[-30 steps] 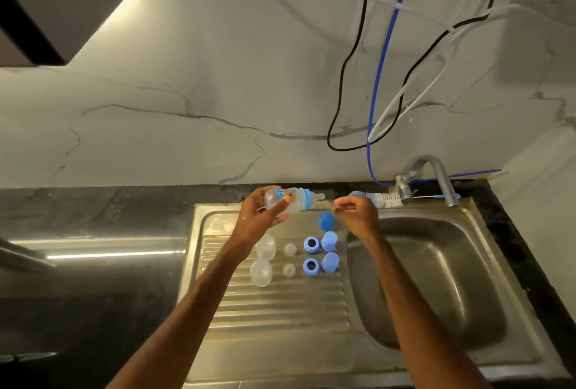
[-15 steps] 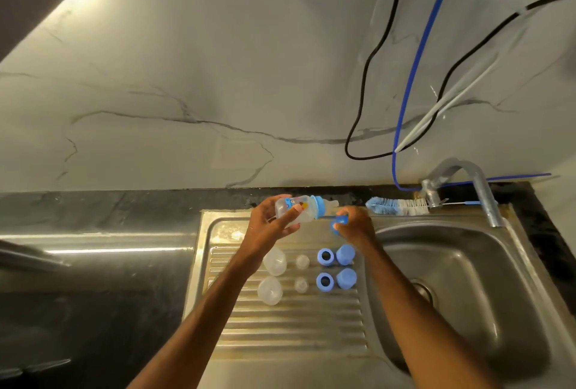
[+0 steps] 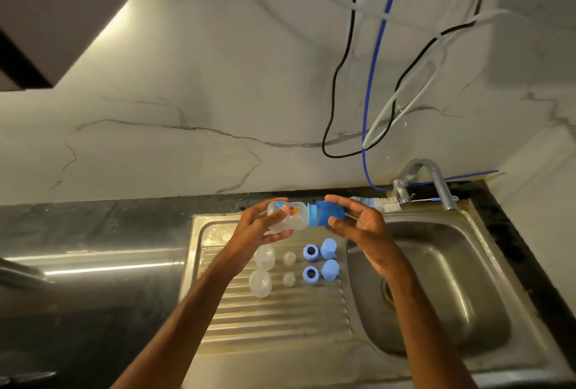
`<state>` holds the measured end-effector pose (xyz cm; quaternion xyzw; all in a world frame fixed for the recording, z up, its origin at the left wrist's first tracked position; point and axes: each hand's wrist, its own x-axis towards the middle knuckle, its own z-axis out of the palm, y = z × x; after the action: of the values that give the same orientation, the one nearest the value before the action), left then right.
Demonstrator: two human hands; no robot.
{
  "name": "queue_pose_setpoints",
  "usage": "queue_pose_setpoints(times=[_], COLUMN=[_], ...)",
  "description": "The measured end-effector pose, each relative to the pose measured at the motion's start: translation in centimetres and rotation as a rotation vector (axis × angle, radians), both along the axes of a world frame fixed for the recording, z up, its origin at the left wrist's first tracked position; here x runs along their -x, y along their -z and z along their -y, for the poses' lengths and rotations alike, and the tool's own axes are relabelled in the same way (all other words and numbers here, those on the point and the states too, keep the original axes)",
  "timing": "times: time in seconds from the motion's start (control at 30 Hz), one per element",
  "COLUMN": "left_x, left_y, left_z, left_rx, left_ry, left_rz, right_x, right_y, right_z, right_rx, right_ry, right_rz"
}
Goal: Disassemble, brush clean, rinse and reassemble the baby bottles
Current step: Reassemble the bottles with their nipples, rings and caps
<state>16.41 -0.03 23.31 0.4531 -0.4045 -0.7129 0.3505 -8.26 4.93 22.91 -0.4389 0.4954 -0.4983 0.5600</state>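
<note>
Gripping the bottle [image 3: 288, 217] in the left hand [image 3: 258, 228], fingers and thumb wrapped round the clear body, tipped flat on its side with the neck pointing right. Held that way, most likely, to present the top end straight across to the right hand [image 3: 358, 222]. Over there, pinching the blue cap [image 3: 331, 212] between thumb on the near side and fingertips on the far side, palm spread wide behind, nothing else in it. Sitting over the teat end, that cap, hard against the blue collar [image 3: 311, 216]. Going on or coming off? Impossible to call from this alone.

All held up in the air above the far edge of the drainboard [image 3: 274, 320], just left of the sink basin [image 3: 436, 310], presumably to catch drips on steel rather than on the dark desk [image 3: 93, 232].

Set out in tidy rows on the drainboard, just near of both hands: two clear bodies [image 3: 265, 256], two teats [image 3: 290, 257], two blue rings [image 3: 310, 251] and two spare caps [image 3: 328, 247]. Sorted by kind, apparently to keep each set together for reassembly.

And along the far rim, just behind the right hand and running under the tap [image 3: 427, 176], the bottle brush [image 3: 378, 203], within easy reach and untouched.
</note>
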Motion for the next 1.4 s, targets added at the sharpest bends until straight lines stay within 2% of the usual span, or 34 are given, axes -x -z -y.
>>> queue_pose_setpoints(times=[0.1, 0.23, 0.43, 0.7, 0.9, 1.03, 1.17, 1.27, 1.4], left_x=[0.1, 0.1, -0.7, -2.1, -1.5, -1.1, -0.8, -0.9, -0.9], left_y=[-1.3, -2.4, -3.6, -3.8, -3.2, -2.5, -1.9, -1.5, -1.3], left_z=[-1.2, -2.6, -4.0, -4.7, -4.9, -4.7, -4.0, -2.9, -0.8], left_rx=[0.015, 0.081, 0.190, 0.304, 0.386, 0.517, 0.624, 0.665, 0.771], left_ry=[0.007, 0.026, 0.110, 0.136, 0.076, 0.082, 0.158, 0.212, 0.232], left_rz=[-0.023, 0.012, 0.092, 0.114, 0.096, 0.214, 0.294, 0.302, 0.383], right_x=[-0.8, -1.8, -2.8, -3.5, -4.2, -3.7, -2.9, -2.6, -2.4], right_y=[-0.9, -1.8, -3.0, -3.9, -4.4, -3.8, -3.7, -3.4, -2.4], right_z=[-1.2, -2.6, -4.0, -3.0, -2.4, -2.3, -2.0, -1.4, 0.0], right_rx=[0.103, 0.173, 0.198, 0.192, 0.019, -0.200, -0.349, -0.385, -0.319], right_ry=[0.046, 0.084, 0.052, -0.009, 0.036, 0.027, -0.070, -0.069, -0.018], right_rz=[-0.145, -0.197, -0.208, -0.338, -0.241, -0.171, -0.125, -0.033, 0.057])
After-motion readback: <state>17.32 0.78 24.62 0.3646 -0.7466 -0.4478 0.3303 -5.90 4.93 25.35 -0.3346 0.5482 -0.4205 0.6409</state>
